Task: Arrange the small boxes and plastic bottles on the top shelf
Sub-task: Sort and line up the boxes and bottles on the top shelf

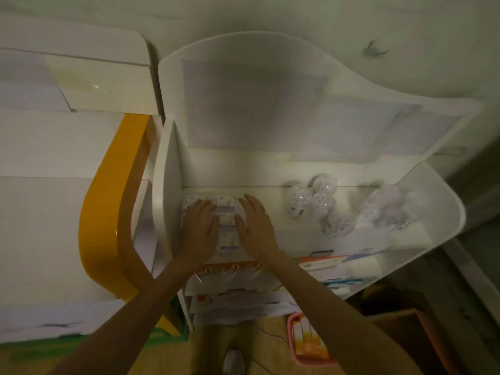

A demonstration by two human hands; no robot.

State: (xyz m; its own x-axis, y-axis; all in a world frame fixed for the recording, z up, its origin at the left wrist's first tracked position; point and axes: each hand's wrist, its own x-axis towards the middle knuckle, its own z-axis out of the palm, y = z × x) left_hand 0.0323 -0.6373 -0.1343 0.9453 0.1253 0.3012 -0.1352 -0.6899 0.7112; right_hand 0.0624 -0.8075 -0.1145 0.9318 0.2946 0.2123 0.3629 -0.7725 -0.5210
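Note:
Several small white boxes (226, 224) lie in rows at the left end of the white top shelf (270, 239), against its side wall. My left hand (199, 227) rests flat on the left boxes, fingers spread. My right hand (255, 226) lies flat beside and partly on the right edge of the boxes, fingers extended. Neither hand grips anything. Several small plastic bottles (315, 203) stand clustered in the middle of the shelf, apart from my hands. More wrapped bottles (384, 209) sit at the right end.
Lower shelves hold flat boxes (322, 262) and orange-striped packs (230, 267). A pink basket (308, 342) with packs stands on the floor below. A yellow curved panel (108, 212) and white cabinets lie to the left. A wooden box (400, 331) sits at lower right.

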